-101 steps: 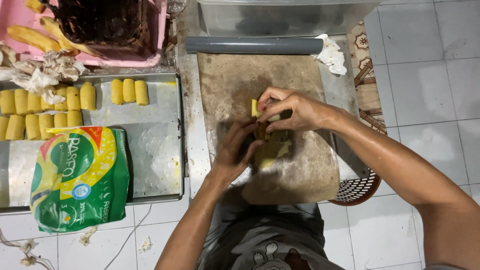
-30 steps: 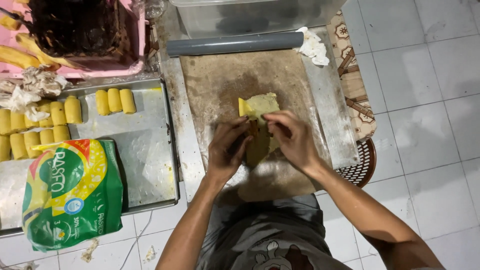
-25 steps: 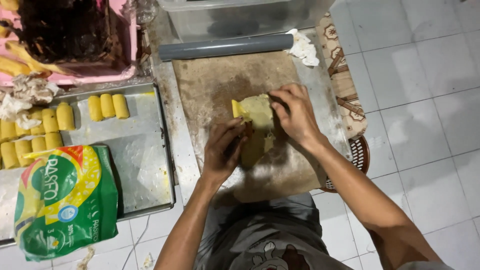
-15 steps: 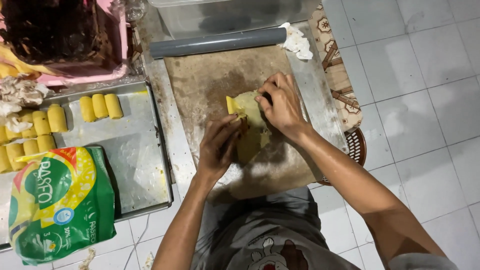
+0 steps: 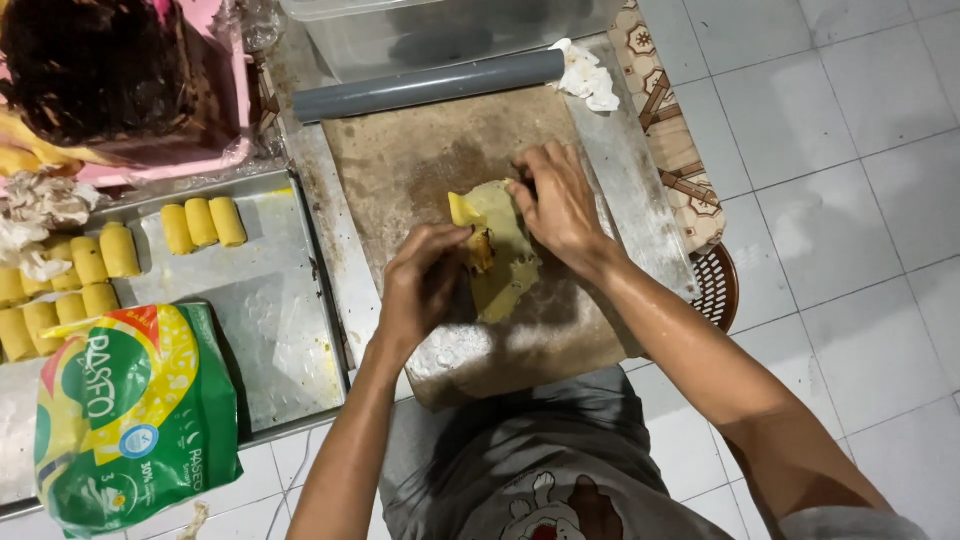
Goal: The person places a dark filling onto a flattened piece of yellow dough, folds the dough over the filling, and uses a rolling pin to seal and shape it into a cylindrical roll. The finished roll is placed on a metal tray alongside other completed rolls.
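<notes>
My L hand [image 5: 425, 285] pinches filling at near-left edge of dough sheet [image 5: 505, 260]; R hand [image 5: 555, 200] presses far-right edge flat. Sheet's long axis near-far on board [image 5: 420, 160].

Both forearms reach forward from the bottom of the view and come close together. The left hand [image 5: 425, 285] is curled, its fingertips pinched together. The right hand [image 5: 560, 205] lies flatter, palm down, fingers bent and pressing downward.
</notes>
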